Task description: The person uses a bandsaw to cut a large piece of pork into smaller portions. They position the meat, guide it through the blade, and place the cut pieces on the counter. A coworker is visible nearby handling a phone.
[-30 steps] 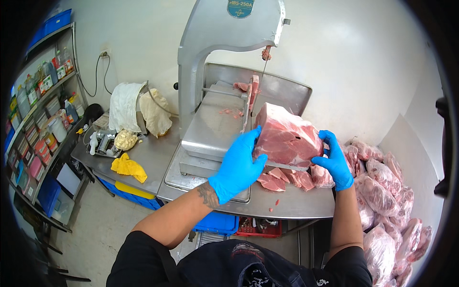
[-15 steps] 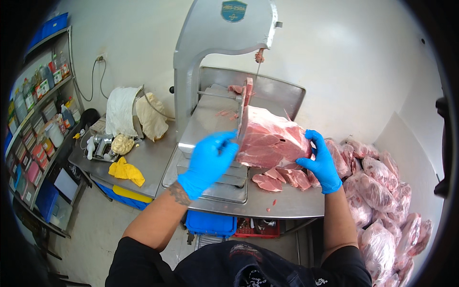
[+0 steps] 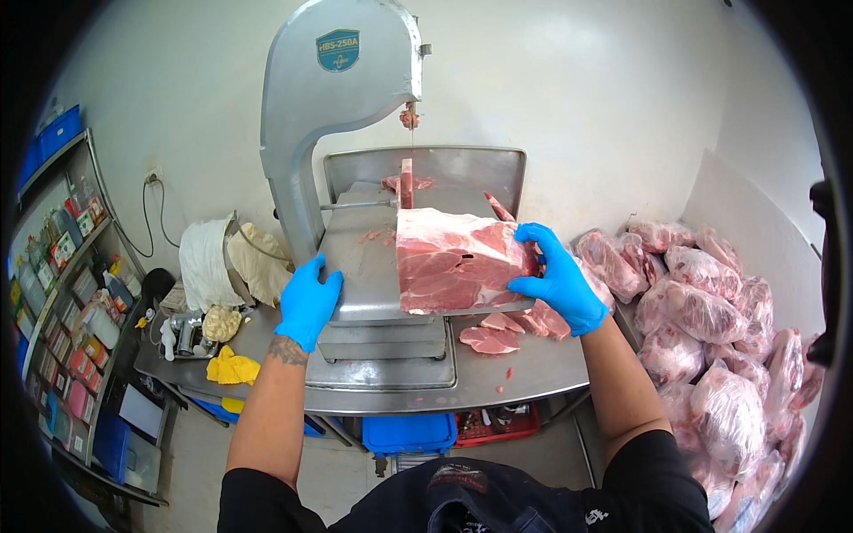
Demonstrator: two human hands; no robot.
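A large block of raw meat (image 3: 462, 271) with a pale fat edge lies on the steel table of a grey band saw (image 3: 298, 115). My right hand (image 3: 560, 280), in a blue glove, grips the block's right end, thumb in front and fingers over the top. My left hand (image 3: 309, 300), also blue-gloved, is at the saw table's left edge, away from the meat, with thumb and fingers apart and nothing in them. The thin saw blade (image 3: 412, 138) runs down behind the block. Beside it stands a narrow upright strip of meat (image 3: 406, 184).
Several cut meat pieces (image 3: 490, 339) lie on the steel counter (image 3: 409, 400) in front. Plastic-wrapped meat (image 3: 702, 306) is heaped at the right. Cloths (image 3: 209, 262) and a yellow rag (image 3: 233, 366) are at the left, near a crowded shelf (image 3: 67, 293). Blue (image 3: 409, 433) and red crates (image 3: 498, 426) sit below.
My left hand has moved left, from beside the meat's left face to the saw table's edge. My right hand still holds the block. The whole view has shifted.
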